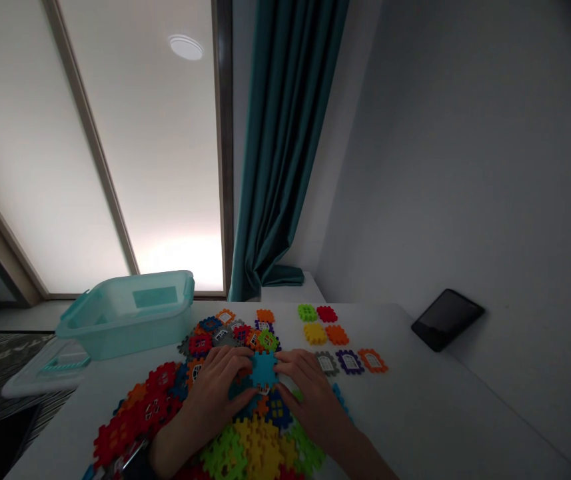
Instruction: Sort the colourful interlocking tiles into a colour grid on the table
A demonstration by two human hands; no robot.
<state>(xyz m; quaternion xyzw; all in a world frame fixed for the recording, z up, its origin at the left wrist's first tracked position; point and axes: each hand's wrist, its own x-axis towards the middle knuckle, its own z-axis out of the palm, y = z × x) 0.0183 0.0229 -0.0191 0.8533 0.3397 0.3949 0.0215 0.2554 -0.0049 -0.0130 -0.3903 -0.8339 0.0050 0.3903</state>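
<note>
A light blue square puzzle block with notched edges is between my two hands, above the pile of blocks. My left hand grips its left side, fingers bent over the edge and thumb low. From the right, my right hand holds the opposite edge with fingertips and thumb. Beneath and between my hands lie a dark blue window block, yellow blocks and green blocks. Red blocks are heaped left of my left wrist. My hands and forearms hide part of the pile.
A teal plastic bin stands at the table's back left, beside a translucent lid. Right of the pile lie separate blocks: yellow, red, purple and orange. A black tablet is at the right, by the wall.
</note>
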